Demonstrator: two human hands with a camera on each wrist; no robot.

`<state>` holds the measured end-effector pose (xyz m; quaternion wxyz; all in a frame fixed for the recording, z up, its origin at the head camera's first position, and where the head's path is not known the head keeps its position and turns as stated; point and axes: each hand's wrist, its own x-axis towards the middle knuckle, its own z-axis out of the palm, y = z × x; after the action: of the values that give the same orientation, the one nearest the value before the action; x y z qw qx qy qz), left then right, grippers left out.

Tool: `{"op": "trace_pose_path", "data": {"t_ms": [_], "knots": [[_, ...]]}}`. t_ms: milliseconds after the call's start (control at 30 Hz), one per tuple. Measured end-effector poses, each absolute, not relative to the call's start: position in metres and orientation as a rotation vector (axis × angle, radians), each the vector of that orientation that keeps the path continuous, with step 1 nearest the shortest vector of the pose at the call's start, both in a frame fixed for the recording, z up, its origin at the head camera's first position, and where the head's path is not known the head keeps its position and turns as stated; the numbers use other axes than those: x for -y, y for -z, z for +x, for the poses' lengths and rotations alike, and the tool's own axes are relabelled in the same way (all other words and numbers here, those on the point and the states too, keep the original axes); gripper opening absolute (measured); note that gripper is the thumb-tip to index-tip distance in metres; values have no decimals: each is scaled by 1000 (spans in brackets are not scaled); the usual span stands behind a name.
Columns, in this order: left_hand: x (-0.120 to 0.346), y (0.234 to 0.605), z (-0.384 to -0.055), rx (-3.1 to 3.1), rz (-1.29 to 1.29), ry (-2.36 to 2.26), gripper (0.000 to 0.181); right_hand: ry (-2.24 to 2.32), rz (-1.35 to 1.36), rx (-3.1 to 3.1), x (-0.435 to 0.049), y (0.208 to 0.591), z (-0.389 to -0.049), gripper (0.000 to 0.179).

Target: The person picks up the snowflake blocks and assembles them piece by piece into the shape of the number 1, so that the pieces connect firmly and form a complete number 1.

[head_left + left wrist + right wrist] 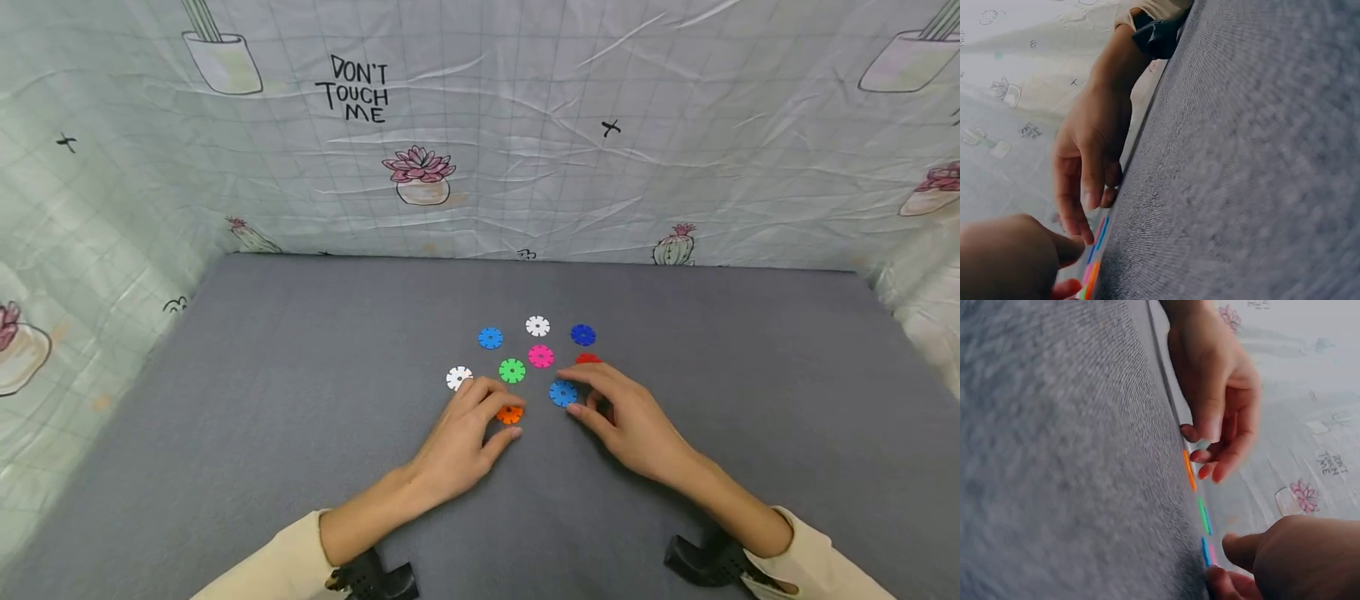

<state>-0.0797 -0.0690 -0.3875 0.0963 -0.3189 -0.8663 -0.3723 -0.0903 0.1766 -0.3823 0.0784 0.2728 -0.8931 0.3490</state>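
Note:
Flat notched plastic discs lie on the grey tabletop in the head view. My left hand (457,437) is over the orange disc (510,415), index fingertip overlapping its upper edge and thumb apart below it. Partly behind that hand is a white disc (457,377). My right hand (637,421) has its thumb and index finger spread around a light blue disc (563,393), fingertips right by its rim. Just above the right knuckles a red disc (588,358) is partly hidden. Between the hands lie a green disc (512,371) and a pink disc (541,357).
Farther back are another light blue disc (491,337), a second white disc (537,326) and a dark blue disc (583,335). A printed cloth (510,125) hangs behind the grey table (315,333) and along its sides. Both wrists wear black devices.

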Motion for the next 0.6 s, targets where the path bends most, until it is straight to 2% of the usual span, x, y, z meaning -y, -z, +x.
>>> {"op": "trace_pose_path", "data": {"t_ms": [367, 600], "knots": [[69, 396, -79, 2561, -775, 1178, 26, -1084, 727, 2611, -174, 389, -90, 35], [67, 398, -82, 2584, -793, 1069, 27, -1079, 739, 2605, -175, 393, -90, 35]]}}
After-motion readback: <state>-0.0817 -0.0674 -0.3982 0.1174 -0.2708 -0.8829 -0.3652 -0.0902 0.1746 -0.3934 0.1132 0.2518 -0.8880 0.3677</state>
